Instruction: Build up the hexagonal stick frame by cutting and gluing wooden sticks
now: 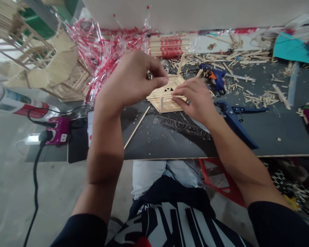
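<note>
A flat frame of thin wooden sticks (167, 107) with angled sides lies on the dark table, with a few short posts standing up from it. My right hand (195, 97) has its thumb and fingers closed on the frame's right part, at the end of sticks that run across it. Above the left part hangs my left hand (136, 77), thumb and forefinger pinched together. Whatever is between those fingertips, if anything, is too small to tell. A loose wooden stick (137, 127) lies slanted on the table below my left hand. Near the frame's front edge is a clear stencil ruler (180, 126).
A blue glue gun (217, 78) and blue-handled cutters (238, 121) lie to the right among scattered stick offcuts (262, 97). Red-and-clear wrappers (100, 58) pile up behind. At left are a larger stick model (64, 65), a purple power socket (58, 130) and a phone (90, 125).
</note>
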